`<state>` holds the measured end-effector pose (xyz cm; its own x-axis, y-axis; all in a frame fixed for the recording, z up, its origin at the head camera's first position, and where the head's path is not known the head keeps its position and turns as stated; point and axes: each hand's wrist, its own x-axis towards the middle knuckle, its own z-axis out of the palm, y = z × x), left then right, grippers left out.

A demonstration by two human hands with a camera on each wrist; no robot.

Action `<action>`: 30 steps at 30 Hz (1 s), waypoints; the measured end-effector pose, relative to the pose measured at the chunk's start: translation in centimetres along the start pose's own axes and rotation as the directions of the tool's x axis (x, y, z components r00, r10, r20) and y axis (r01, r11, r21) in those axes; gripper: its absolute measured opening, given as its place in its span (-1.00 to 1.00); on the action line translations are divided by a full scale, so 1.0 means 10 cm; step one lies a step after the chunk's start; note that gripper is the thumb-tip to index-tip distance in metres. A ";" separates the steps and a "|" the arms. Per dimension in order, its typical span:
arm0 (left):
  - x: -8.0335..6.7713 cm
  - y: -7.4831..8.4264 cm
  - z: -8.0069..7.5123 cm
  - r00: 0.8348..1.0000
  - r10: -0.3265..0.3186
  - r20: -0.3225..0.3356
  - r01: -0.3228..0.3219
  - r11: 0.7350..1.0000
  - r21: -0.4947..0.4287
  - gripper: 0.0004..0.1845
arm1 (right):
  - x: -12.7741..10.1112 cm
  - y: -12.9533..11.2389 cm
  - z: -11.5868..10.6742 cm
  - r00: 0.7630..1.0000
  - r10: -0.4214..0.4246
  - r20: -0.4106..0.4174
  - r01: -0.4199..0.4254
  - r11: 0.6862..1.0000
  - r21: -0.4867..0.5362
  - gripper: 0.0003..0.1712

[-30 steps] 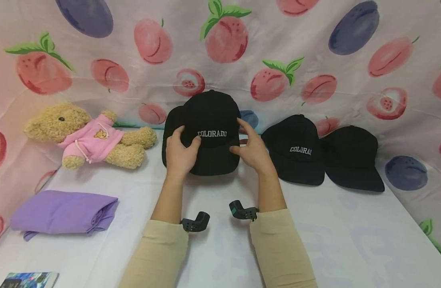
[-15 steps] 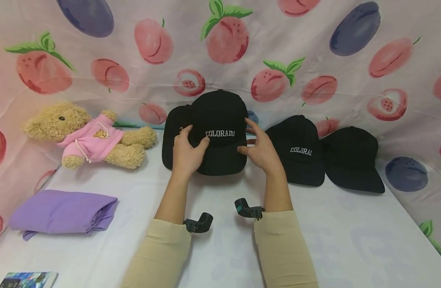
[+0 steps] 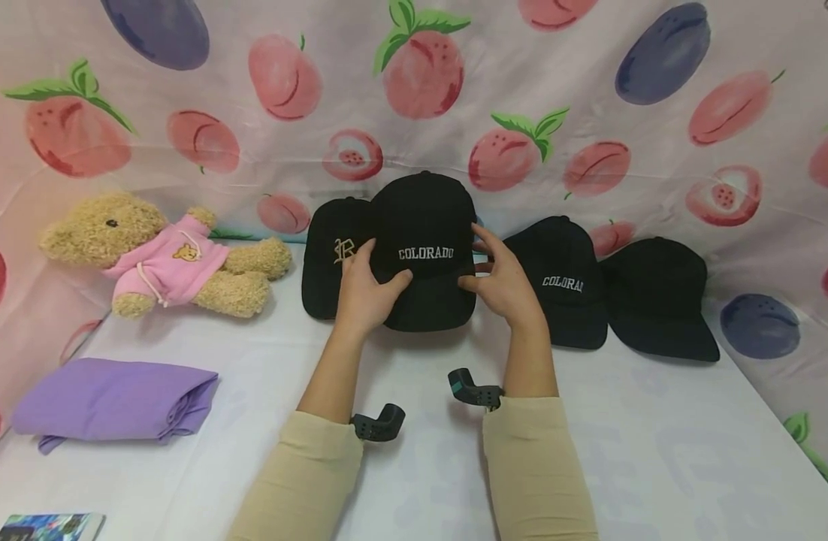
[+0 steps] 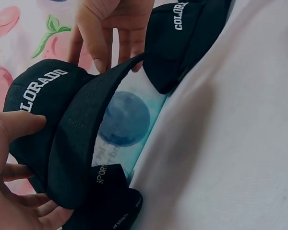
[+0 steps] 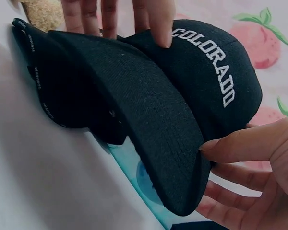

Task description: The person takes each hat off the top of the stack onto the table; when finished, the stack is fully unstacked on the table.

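A black cap lettered COLORADO (image 3: 424, 252) is held a little above the white table, brim toward me. My left hand (image 3: 380, 282) grips its left side, thumb on the crown front and fingers under the brim (image 4: 81, 139). My right hand (image 3: 485, 270) pinches the brim's right edge (image 5: 182, 158), thumb on top and fingers beneath. Behind and to the left lies a black cap with a gold letter (image 3: 333, 252), partly covered by the held cap. To the right lie a second COLORADO cap (image 3: 563, 282) and a plain black cap (image 3: 657, 297).
A teddy bear in a pink hoodie (image 3: 164, 259) lies at the back left. Folded purple cloth (image 3: 113, 398) sits at the left front, and a book corner (image 3: 45, 526) shows at the bottom left. A fruit-print sheet (image 3: 590, 90) hangs behind the white table (image 3: 657, 451).
Both hands have carried the COLORADO cap to the right, which uncovers the gold letter on the cap behind it. The other caps have not moved.
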<state>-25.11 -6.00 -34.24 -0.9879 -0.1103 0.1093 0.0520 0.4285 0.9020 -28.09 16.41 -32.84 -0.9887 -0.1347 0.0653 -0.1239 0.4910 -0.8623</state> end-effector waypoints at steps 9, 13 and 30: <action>0.04 -0.03 0.02 0.995 0.003 0.102 -0.002 1.000 -0.014 -0.12 | -0.02 0.10 -0.08 0.999 0.037 -0.011 -0.037 0.999 0.029 0.06; 0.07 -0.06 0.03 0.990 0.020 0.137 -0.017 1.000 -0.023 -0.12 | -0.02 0.14 -0.11 0.999 0.043 -0.012 -0.043 0.999 0.014 0.05; 0.18 -0.18 0.25 0.942 0.098 0.322 -0.047 0.986 -0.161 -0.06 | -0.03 0.32 -0.19 0.981 0.131 -0.143 -0.109 0.983 0.149 -0.09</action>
<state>-27.30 -4.74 -36.75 -0.9724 0.2264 0.0568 0.1215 0.2831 0.9514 -28.39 19.64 -34.64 -0.9982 0.0554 0.0231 -0.0011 0.3687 -0.9295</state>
